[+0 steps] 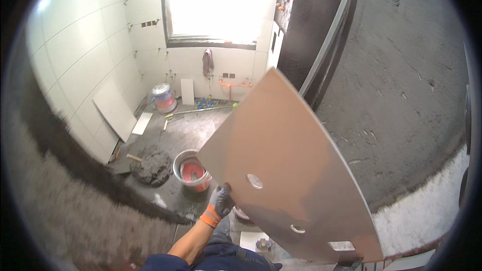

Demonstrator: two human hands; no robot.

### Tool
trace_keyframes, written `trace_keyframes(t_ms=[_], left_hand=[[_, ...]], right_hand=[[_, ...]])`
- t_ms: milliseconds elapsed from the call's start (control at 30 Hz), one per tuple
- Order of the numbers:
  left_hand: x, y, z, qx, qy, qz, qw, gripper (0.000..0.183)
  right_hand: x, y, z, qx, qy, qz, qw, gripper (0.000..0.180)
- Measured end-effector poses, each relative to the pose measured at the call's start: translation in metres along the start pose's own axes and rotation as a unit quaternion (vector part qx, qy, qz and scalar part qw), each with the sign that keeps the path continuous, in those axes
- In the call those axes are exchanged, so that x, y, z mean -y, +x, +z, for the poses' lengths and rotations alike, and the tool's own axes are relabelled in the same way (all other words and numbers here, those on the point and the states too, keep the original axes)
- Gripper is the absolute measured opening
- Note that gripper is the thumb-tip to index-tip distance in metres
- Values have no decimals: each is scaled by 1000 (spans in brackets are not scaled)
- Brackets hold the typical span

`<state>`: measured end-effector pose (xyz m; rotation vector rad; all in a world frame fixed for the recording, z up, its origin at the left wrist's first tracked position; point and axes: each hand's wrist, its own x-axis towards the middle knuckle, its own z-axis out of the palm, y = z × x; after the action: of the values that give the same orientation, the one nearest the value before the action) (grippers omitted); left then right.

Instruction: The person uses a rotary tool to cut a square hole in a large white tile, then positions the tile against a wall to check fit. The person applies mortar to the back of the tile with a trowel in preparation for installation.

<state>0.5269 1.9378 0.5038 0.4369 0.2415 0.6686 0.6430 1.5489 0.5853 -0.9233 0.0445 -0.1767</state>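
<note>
My left hand [221,204], in a grey work glove with an orange cuff, grips the lower left edge of a large wall tile [278,150]. The tile stands tilted before me, one corner pointing up towards the window. Two round holes and one rectangular cutout pierce its lower part. At the bottom right, by the rectangular cutout, a dark shape [348,262] touches the tile's lower edge; it may be my right hand, but too little shows to tell.
A bucket [178,165] stands beside a mortar heap [154,169] with a trowel. Further back are a paint pail [164,99], a leaning tile [115,109] and blue tile spacers [205,102]. A long metal straightedge [331,34] leans on the right wall.
</note>
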Motion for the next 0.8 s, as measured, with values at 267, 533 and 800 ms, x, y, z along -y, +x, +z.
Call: trace_keyframes(t_ms=[267,533,800], left_hand=[[-99,236,-80,43,-86,-25,995,41],[-203,424,9,97,-106,-13,989,37],[-264,540,2,53,289,2,956,51]], right_hand=[[-153,68,184,0,-165,-109,980,63],[-192,138,328,18,-483,-330,811,52],[-303,192,412,40,-641,-510,572,42]])
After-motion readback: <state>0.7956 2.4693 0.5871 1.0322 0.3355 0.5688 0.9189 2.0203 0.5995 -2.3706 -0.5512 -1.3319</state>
